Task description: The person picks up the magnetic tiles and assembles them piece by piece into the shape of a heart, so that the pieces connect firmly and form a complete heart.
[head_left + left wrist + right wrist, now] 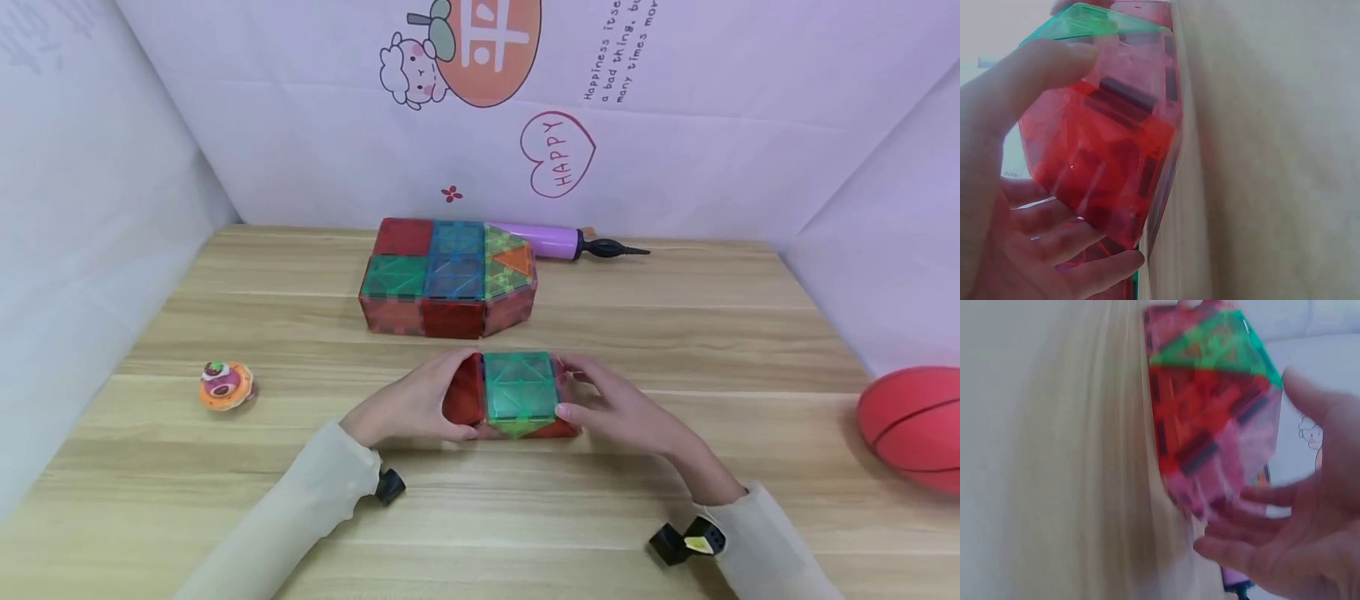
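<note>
A small block of see-through magnetic tiles (521, 385) lies on the table between both hands, with a green square on top and red and pink sides. My left hand (411, 402) grips its left end, thumb on the near side and fingers on the far side. In the left wrist view the left thumb (1063, 62) presses a pink tile just under the green one. My right hand (626, 410) holds the right end, its thumb at the green tile's near corner and its fingers spread round the far side. In the right wrist view those fingers (1235, 550) reach past the pink end.
Behind the block stands a larger magnetic tile structure (454, 279) in red, green, blue and yellow. A purple pump with a black nozzle (555, 242) lies behind it. An orange toy (227, 385) sits at left, a red ball (915, 427) at right. White printed sheets (322, 142) enclose the table.
</note>
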{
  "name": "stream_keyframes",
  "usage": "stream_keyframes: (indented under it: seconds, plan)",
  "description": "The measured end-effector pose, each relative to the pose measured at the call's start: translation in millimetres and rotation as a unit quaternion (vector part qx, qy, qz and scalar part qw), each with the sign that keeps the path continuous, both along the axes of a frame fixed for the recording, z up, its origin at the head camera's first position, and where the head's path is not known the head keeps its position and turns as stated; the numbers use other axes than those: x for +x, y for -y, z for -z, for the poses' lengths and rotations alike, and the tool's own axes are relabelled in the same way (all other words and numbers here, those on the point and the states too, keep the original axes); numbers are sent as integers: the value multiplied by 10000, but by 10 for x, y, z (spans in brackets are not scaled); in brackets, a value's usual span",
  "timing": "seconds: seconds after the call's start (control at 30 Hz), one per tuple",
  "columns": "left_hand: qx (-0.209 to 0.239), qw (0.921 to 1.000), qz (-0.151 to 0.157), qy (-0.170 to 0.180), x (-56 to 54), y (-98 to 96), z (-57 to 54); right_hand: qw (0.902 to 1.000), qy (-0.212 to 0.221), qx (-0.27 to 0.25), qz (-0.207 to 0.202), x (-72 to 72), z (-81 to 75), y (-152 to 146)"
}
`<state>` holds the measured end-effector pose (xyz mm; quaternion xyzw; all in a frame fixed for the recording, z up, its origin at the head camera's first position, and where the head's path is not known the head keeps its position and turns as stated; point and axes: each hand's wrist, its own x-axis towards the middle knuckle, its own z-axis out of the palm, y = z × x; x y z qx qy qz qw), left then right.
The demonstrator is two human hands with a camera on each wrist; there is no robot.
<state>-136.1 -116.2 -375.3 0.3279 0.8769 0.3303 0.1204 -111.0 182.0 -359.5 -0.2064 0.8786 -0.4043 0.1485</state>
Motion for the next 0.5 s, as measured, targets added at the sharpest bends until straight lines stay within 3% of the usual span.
stream_keyframes:
  seconds: [0.1,0.27,0.37,0.5]
  plan:
    - [52,9998,-26,-183,33,11,-12,9974,454,-82,546,80,-32,50]
    - [-15,9970,-99,-762,113,35,-30,9807,1301,-474,1378,161,-49,182]
    - [13,9934,-183,-1129,170,54,-31,9747,1440,-624,1590,180,-31,261]
    - [227,9898,-315,-1370,235,61,-2,9746,1310,-554,1728,200,-12,321]
